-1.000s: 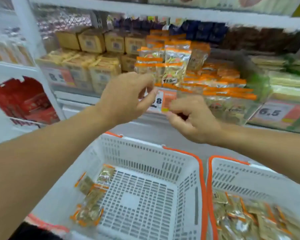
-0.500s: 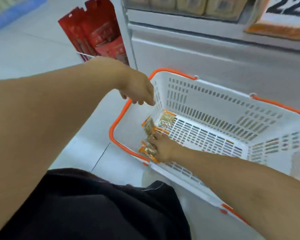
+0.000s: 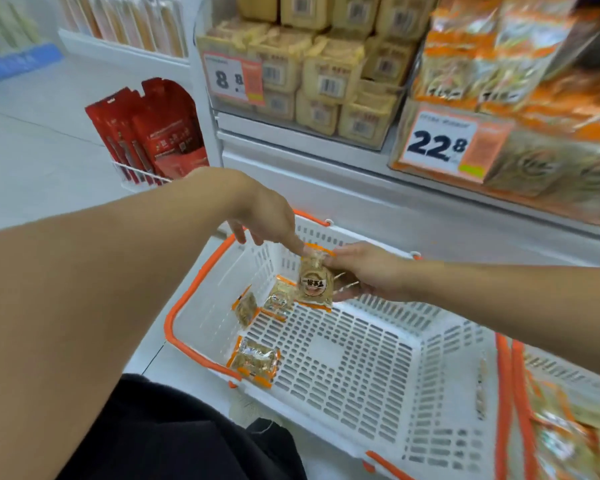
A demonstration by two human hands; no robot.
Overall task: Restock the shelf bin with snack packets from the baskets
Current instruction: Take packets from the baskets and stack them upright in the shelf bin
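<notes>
A white basket (image 3: 326, 355) with orange rim sits on the floor below me. Three snack packets lie in its left corner: one (image 3: 246, 308) against the wall, one (image 3: 278, 299) beside it, one (image 3: 253, 362) nearer me. Above them my right hand (image 3: 364, 271) holds a fourth snack packet (image 3: 314, 285) upright, thumb on its top. My left hand (image 3: 267, 220) reaches in from the left and its fingertips pinch that packet's top edge. A second basket (image 3: 506, 375) at the right holds several packets. The shelf bin (image 3: 534, 168), tagged 22.8, is stacked with orange packets.
Yellow boxed packs (image 3: 329, 81) fill the neighbouring bin tagged 8.8. Red pouches (image 3: 153, 133) stand in a wire rack at the shelf's end. Grey floor stretches to the left. My black-clad knee (image 3: 187, 438) is against the basket's near rim.
Both hands left the shelf tag. My right hand dipped into the basket's corner and has lifted one packet; my left hand has come across to its top.
</notes>
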